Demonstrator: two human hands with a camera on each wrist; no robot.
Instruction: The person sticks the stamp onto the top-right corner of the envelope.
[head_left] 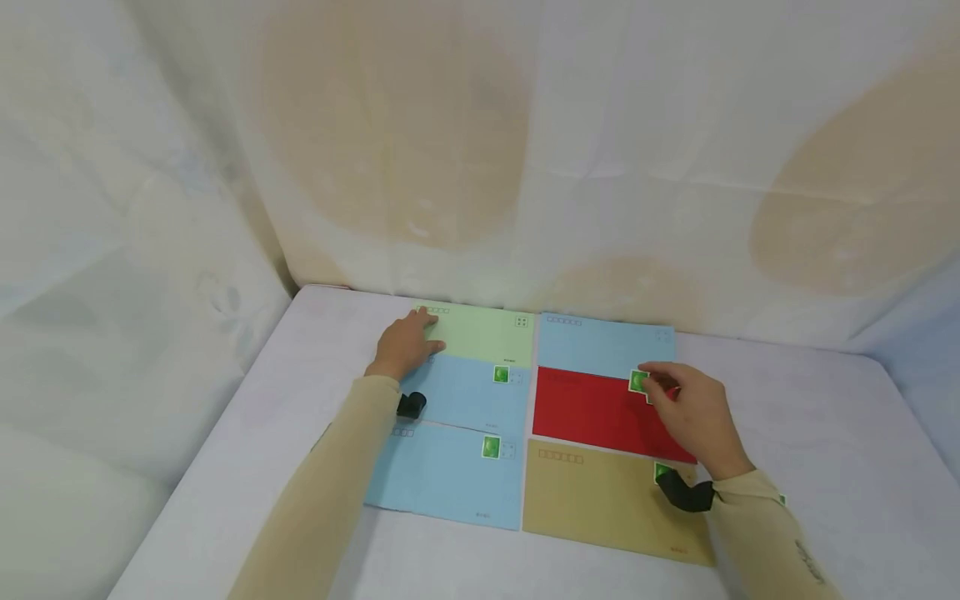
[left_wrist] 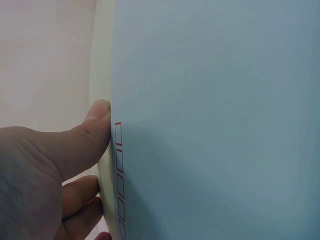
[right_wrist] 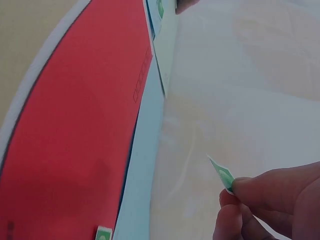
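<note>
My right hand (head_left: pixel 693 408) pinches a small green stamp (head_left: pixel 638 381) with a white border between thumb and finger, above the red envelope (head_left: pixel 581 408). In the right wrist view the pinched stamp (right_wrist: pixel 224 176) is seen tilted, while another green stamp (right_wrist: pixel 104 233) sits on the red envelope's corner. My left hand (head_left: pixel 405 343) rests with spread fingers at the left end of the pale green envelope (head_left: pixel 480 331). Its thumb (left_wrist: pixel 92 132) lies by that envelope's edge, next to the blue envelope (left_wrist: pixel 215 120).
Two blue envelopes, the middle (head_left: pixel 465 396) and front (head_left: pixel 450 475) ones at left, each bear a green stamp. Another blue envelope (head_left: pixel 592 343) lies at the back right. A tan envelope (head_left: pixel 600 500) with a stamp (head_left: pixel 663 472) lies in front. Patterned cloth (head_left: pixel 600 208) hangs behind the table.
</note>
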